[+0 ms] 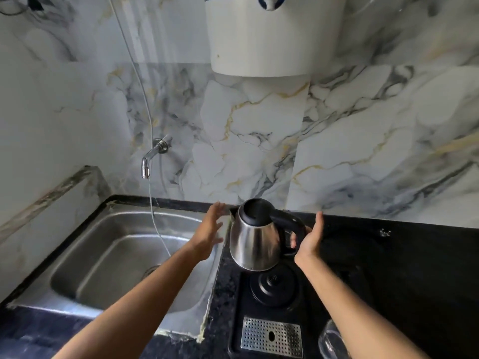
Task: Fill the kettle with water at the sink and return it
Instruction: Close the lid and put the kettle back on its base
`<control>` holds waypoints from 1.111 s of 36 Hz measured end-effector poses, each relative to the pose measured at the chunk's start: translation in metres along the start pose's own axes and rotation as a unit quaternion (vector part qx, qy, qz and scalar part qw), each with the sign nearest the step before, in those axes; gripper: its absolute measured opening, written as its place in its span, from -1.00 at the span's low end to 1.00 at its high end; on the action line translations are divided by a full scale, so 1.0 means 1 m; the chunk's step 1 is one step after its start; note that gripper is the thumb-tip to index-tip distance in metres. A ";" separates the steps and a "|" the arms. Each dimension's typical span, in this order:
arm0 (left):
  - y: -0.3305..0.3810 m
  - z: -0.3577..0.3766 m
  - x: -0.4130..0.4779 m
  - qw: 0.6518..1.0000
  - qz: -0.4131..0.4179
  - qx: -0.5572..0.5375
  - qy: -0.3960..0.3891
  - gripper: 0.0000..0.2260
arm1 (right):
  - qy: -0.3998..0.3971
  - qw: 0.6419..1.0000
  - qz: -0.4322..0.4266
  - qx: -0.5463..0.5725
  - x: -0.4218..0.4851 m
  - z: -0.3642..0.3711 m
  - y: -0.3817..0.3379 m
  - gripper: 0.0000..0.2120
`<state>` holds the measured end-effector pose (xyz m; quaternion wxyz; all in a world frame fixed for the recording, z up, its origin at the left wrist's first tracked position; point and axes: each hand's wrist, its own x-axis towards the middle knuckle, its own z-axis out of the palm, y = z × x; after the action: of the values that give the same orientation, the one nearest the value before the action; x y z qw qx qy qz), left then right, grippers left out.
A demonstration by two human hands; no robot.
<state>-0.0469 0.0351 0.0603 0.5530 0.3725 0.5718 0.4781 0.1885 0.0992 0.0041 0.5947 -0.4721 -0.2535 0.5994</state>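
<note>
The right hand [308,239] is gripping the kettle [255,237] by its handle, the sink [85,255] lying leftward beyond the spread, empty left hand [208,233].

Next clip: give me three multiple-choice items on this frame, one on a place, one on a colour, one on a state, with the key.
1. Where is the kettle?
A. In the sink
B. Lifted above its base
C. Under the tap

2. What colour is the kettle's lid?
A. Black
B. White
C. Red

3. What is the left hand doing?
A. Gripping the handle
B. Turning the tap
C. Open, touching nothing

Key:
1 B, the kettle hangs tilted over the round base, right of the sink.
2 A, the lid is black above the steel body.
3 C, the left hand is spread beside the spout; the right hand has its fingers round the handle.
</note>
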 end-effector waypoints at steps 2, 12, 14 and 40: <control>-0.014 0.001 0.005 0.996 -0.062 -0.037 -0.049 -0.34 | 0.009 1.000 0.002 -0.005 0.002 -0.015 0.000 -0.27; -0.055 0.039 0.005 0.983 -0.125 -0.109 -0.078 -0.13 | 0.027 0.999 0.007 -0.022 0.003 -0.067 0.009 -0.66; -0.064 0.043 0.005 0.982 -0.133 -0.116 -0.070 -0.15 | 0.020 0.999 0.013 -0.032 0.004 -0.075 0.017 -0.63; -0.092 0.040 0.008 0.975 -0.164 -0.132 -0.067 -0.21 | 0.022 0.995 0.091 -0.040 0.013 -0.099 0.039 -0.63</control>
<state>0.0015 0.0239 -0.0276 0.7052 0.2283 0.5186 0.4261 0.2579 0.0794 -0.0757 0.5235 -0.5295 -0.2205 0.6300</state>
